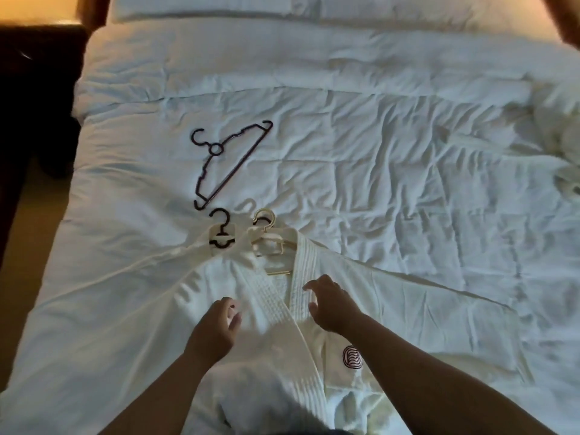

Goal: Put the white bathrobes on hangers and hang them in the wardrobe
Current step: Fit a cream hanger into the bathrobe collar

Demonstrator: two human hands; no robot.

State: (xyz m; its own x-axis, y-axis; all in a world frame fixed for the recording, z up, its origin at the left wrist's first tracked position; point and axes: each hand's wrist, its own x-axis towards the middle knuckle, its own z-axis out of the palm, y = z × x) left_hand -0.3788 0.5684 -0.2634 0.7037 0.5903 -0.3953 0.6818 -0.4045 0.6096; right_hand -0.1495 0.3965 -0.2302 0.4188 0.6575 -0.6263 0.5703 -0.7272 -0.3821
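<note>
A white bathrobe with a dark round logo on its chest lies spread on the bed, collar toward the pillows. A pale hanger sits inside its neck, hook sticking out. Just left, a black hanger hook pokes from the neck of more white robe fabric. A bare dark hanger lies flat on the duvet beyond them. My left hand hovers over the left lapel, fingers loosely curled, holding nothing. My right hand hovers over the right lapel with its fingers spread.
The bed with its crumpled white duvet fills the view, pillows at the far end. More bunched white cloth lies at the right edge. A dark nightstand stands left of the bed, beside a strip of floor.
</note>
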